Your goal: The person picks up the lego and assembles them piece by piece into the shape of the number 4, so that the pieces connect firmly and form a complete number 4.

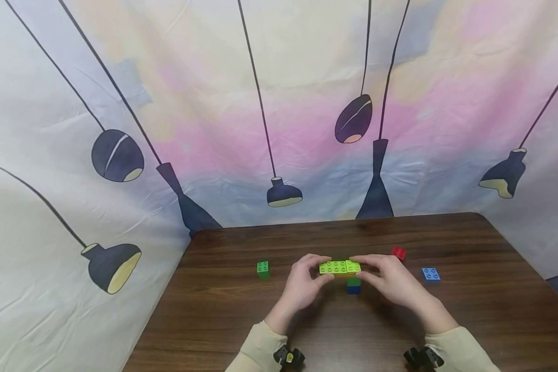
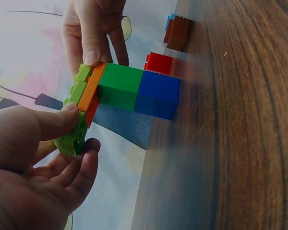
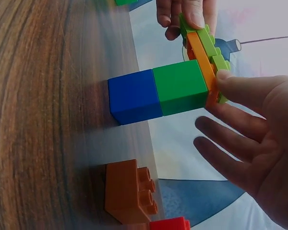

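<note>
A stack of toy building bricks stands on the table: a blue brick (image 3: 134, 96) at the bottom, a green brick (image 3: 180, 88) on it, then a thin orange brick (image 2: 91, 91). Across the top lie a longer lime brick (image 1: 333, 267) and a shorter lime brick (image 1: 353, 266), side by side. My left hand (image 1: 302, 284) pinches the longer lime brick at its left end, which juts out past the green brick. With thumb and index finger, my right hand (image 1: 395, 281) pinches the right end at the shorter lime brick; its other fingers are spread below.
Left of the stack stands a loose green brick (image 1: 262, 270). Beyond my right hand are a red brick (image 1: 398, 253) and a light blue brick (image 1: 431, 274). A brown-orange brick (image 3: 122, 191) stands right of the stack, mostly hidden by my hand in the head view.
</note>
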`<state>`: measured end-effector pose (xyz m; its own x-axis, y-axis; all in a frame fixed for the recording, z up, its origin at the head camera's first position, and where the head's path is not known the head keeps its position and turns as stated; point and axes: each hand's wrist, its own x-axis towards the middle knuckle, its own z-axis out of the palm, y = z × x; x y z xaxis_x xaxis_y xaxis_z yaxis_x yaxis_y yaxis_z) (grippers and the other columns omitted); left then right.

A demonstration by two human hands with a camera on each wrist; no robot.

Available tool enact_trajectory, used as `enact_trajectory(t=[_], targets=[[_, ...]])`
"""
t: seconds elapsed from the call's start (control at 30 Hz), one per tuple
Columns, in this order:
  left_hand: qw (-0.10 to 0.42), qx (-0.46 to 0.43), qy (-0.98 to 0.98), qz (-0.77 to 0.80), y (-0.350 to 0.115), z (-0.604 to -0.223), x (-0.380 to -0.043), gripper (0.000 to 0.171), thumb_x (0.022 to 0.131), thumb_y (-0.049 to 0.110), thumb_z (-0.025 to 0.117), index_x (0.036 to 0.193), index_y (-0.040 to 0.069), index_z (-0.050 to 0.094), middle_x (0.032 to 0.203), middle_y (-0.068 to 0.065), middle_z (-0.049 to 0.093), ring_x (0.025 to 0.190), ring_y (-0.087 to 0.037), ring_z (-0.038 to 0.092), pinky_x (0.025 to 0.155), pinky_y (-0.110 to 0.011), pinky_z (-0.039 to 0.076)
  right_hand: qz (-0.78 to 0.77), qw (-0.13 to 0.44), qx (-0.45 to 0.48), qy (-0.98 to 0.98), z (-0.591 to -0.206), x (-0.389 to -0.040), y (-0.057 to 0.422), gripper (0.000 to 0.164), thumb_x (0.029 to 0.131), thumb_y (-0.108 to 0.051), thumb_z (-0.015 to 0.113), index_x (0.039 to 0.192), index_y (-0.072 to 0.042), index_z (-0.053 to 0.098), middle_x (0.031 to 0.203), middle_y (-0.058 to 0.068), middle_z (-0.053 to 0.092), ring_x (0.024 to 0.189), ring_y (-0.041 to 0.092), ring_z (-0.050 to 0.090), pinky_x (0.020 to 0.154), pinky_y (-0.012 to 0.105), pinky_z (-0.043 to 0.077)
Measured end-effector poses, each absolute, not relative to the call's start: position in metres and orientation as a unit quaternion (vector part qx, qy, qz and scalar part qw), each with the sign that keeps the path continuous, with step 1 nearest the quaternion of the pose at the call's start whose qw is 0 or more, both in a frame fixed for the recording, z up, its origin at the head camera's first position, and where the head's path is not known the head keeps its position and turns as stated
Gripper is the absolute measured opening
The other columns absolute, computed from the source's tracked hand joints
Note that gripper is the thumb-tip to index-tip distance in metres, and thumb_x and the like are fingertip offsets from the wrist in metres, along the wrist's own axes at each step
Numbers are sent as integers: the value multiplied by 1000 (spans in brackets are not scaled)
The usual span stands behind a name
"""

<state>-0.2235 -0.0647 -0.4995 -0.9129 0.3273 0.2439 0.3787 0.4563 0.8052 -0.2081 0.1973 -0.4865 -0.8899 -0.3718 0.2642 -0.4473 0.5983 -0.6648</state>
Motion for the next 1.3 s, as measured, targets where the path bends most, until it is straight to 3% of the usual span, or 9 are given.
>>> enact_trajectory(t=[0.27,0.37,0.5,0.67,0.83,0.97,1.1,1.3], targets=[[28,-207,-850,-483,-65,-500,-224,35,96,15,83,130,9,76,121,-1,69,92,-7,63,81,-26,56,354,79,237,-901,-485,-207,194,41,95,-12,83,135,-8,75,124,7,77,110,25,75,89,45,62],[28,-207,-850,-483,-66,-499,-223,36,96,15,83,131,8,76,121,-1,69,92,-6,63,81,-25,56,348,77,232,-905,-485,-207,193,42,95,-13,83,136,-9,75,122,7,78,98,18,74,83,39,63],[32,-207,-851,-482,-66,-499,-223,36,96,14,83,130,7,76,121,-1,69,92,-6,63,80,-25,56,350,69,228,-906,-486,-206,191,45,95,-13,83,138,-9,73,123,7,77,80,6,63,72,27,59],[33,-204,-853,-480,-66,-499,-222,36,96,15,84,130,7,76,121,-1,70,91,-8,64,80,-25,56,359,62,227,-903,-488,-207,192,46,96,-17,82,141,-9,71,120,6,78,72,3,57,63,24,53],[37,-207,-854,-476,-66,-498,-221,37,95,15,84,130,6,76,120,-1,70,90,-7,63,79,-25,55,360,66,228,-902,-490,-208,192,46,99,-26,80,141,-8,71,119,6,79,71,4,58,62,25,53],[38,-207,-856,-472,-65,-498,-221,37,95,15,84,130,6,76,119,-1,70,89,-5,62,79,-25,55,361,85,224,-901,-492,-208,191,43,101,-33,77,138,-10,74,122,6,78,85,11,69,72,31,61],[37,-206,-855,-475,-64,-497,-221,37,95,15,84,130,6,76,120,-1,70,89,-5,62,79,-24,55,357,124,232,-896,-492,-208,190,36,98,-29,81,129,-11,79,120,2,77,102,17,74,84,38,63],[36,-207,-853,-478,-64,-497,-222,37,95,13,84,129,6,76,120,-2,70,90,-5,63,79,-24,56,356,135,240,-893,-491,-208,189,32,95,-23,84,125,-12,80,116,-3,73,97,11,69,84,37,62]])
